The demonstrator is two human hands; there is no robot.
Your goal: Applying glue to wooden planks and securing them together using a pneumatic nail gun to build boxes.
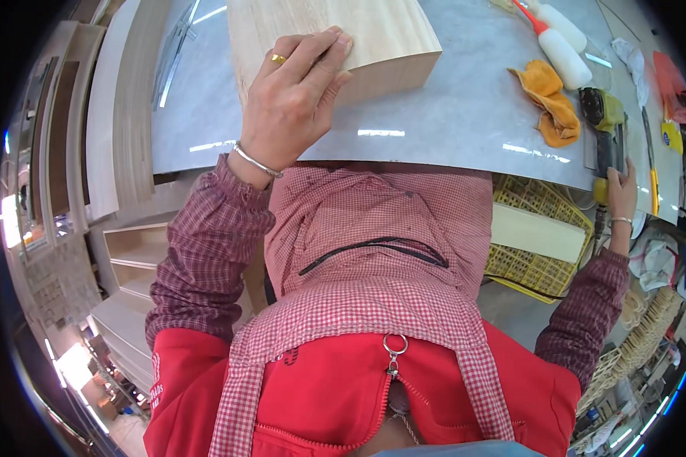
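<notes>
A pale wooden box or block [389, 34] lies on the grey-topped table in front of me. My left hand [293, 99], with a ring and a bracelet, is closed over its near left part. The fingers rest on the top face and the thumb is by the near edge. Out at the table's right side, my right hand [623, 190] is wrapped at the lower end of a yellow-green and black power tool, which looks like a nail gun [604, 114]. Its fingers are small and partly hidden there. The tool stays apart from the wood.
Right of the wood lie an orange cloth [552, 103] and white squeeze bottles [564, 61], one with a red nozzle. Tall pale boards [122, 114] stand at the left. A yellow plastic crate [541, 266] bearing a pale board sits below the table's right edge.
</notes>
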